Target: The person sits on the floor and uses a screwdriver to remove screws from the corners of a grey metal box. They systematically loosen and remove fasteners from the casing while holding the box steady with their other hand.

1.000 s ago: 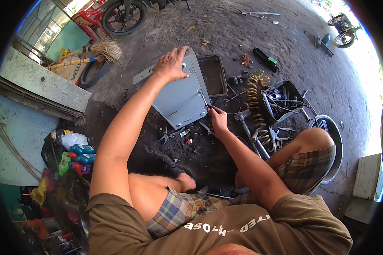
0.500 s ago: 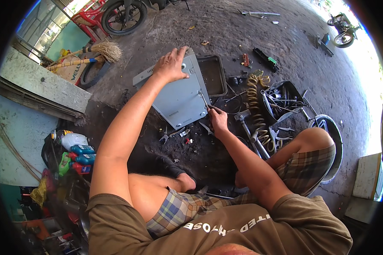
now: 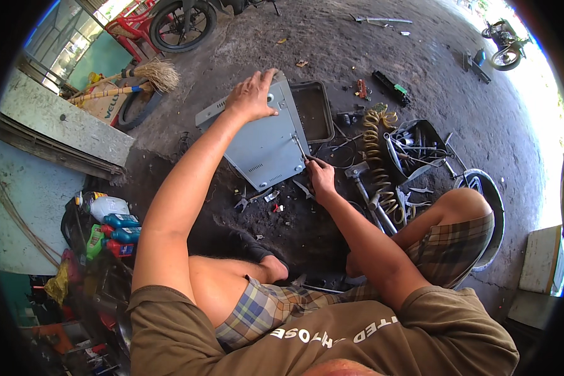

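Observation:
A grey metal case (image 3: 263, 141) with vent slots and round feet is propped up at a tilt on the dark ground before me. My left hand (image 3: 252, 99) grips its far upper edge, the thumb lying on the face and the fingers reaching over the rim. In my right hand (image 3: 321, 178) is a thin screwdriver (image 3: 302, 151), its fingers closed around the handle. The shaft points up and left onto the case near its right edge, where its tip appears to touch the panel. Most of the handle is hidden by my fingers.
Behind the case lies a dark rectangular tray (image 3: 313, 111). On the right are a coiled yellow hose (image 3: 373, 135), a hammer (image 3: 365, 182) and a bin of tools (image 3: 413, 147). Pliers (image 3: 244, 202) lie near the case. Bottles (image 3: 122, 227) stand left, a motorcycle wheel (image 3: 183, 26) at the back.

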`<state>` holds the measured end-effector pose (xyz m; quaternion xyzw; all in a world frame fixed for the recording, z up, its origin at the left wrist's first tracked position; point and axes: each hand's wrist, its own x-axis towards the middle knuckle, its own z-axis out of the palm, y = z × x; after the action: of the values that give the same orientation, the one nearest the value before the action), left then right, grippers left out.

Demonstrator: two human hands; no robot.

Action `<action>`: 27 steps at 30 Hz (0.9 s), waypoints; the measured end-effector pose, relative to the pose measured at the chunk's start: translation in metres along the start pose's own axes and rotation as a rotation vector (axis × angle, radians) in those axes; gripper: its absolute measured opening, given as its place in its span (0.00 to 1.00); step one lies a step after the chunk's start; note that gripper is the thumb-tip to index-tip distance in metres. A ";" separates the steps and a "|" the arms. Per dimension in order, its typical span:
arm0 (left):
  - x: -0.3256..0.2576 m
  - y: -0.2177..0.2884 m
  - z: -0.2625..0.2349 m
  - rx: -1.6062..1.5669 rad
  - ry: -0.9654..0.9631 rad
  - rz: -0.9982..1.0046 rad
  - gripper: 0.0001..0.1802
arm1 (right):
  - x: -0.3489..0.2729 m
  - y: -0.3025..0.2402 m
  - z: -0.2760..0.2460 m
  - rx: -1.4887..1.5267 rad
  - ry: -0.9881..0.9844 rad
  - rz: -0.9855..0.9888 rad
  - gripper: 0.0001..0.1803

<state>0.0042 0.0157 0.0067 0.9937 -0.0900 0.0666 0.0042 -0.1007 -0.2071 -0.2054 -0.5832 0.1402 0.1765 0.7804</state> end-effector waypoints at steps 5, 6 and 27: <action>0.000 0.000 0.001 0.009 -0.021 -0.003 0.62 | -0.004 -0.004 0.001 -0.011 -0.002 0.000 0.14; 0.000 0.000 0.001 0.003 -0.008 0.000 0.62 | -0.005 -0.005 0.002 -0.015 0.000 -0.008 0.14; 0.001 0.000 0.006 0.013 0.067 0.006 0.62 | 0.006 -0.005 0.002 0.556 -0.257 0.347 0.12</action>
<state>0.0056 0.0156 0.0004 0.9907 -0.0922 0.1003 0.0006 -0.0934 -0.2055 -0.2033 -0.2890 0.1803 0.3334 0.8791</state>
